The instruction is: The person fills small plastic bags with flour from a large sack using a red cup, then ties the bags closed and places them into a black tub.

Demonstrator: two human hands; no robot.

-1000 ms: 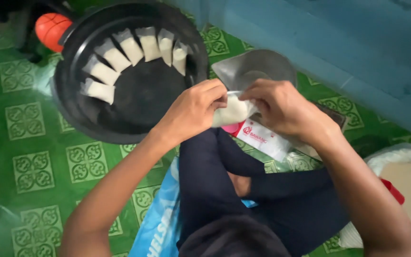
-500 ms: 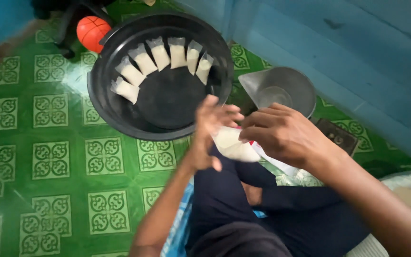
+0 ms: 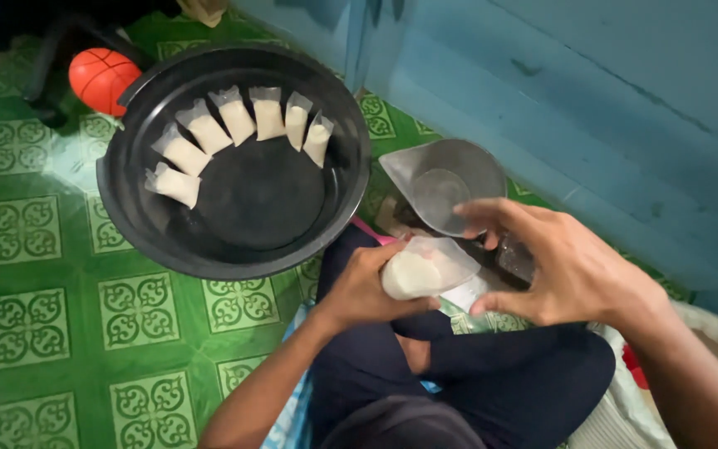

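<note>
Green patterned floor tiles [image 3: 27,324] cover the ground, and a blue painted wall [image 3: 592,91] closes the view behind. A person sits on the floor with crossed legs in dark trousers [image 3: 492,374]; the lower trouser area is cut off by the frame edge.

One black round basin [image 3: 159,241] rests on the tiles. Six small filled white packets [image 3: 234,116] lie in an arc along its far inner wall. One orange ball [image 3: 101,79] sits just beyond the basin's far left rim, partly hidden by it and by a dark object that cannot be identified.

One clear plastic measuring jug [image 3: 442,187] stands to the right of the basin, near the wall. Dark items beneath and beside the jug are too obscured to make out.

The left hand [image 3: 359,287], just below the basin's near right rim, has its fingers closed around a clear plastic bag of white grains [image 3: 425,270]. The right hand [image 3: 567,270], further right of the basin, is spread with fingers open, the thumb touching near the bag's mouth. A white sack [image 3: 708,349] is cut off at the right edge.
</note>
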